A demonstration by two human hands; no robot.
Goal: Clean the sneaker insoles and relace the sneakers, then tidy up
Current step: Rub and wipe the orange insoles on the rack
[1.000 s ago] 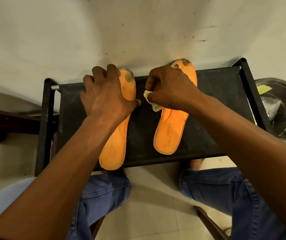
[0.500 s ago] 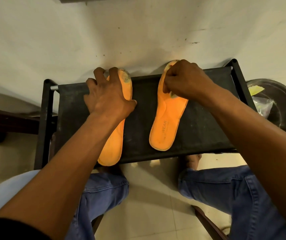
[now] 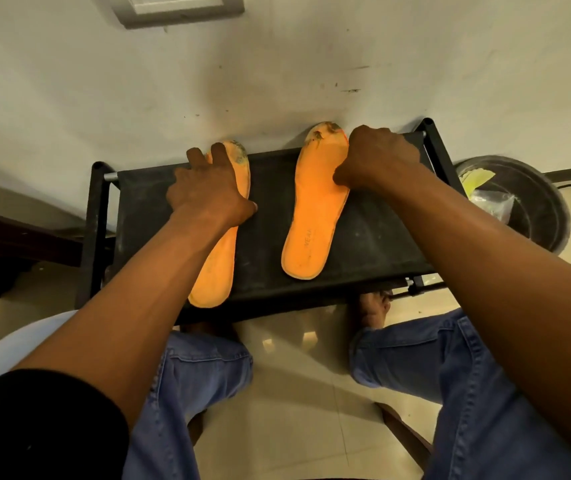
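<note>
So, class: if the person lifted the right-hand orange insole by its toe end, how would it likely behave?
The right insole looks thin and flat, so it would probably droop rather than stay rigid. It seems light for its size. Its toe overhangs the black rack by the wall, and the right hand rests at its edge, so a nudge could probably slide it.

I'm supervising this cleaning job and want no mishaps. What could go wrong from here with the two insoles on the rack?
1. The left insole overhangs the black rack's near edge at its heel; if the left hand lifts, it may tip to the floor.
2. Both toe ends, dirty, sit against the wall, so rubbing could smear grime onto it.
3. The right hand pushes the right insole sideways from its edge; unpinned, it might slide.
</note>
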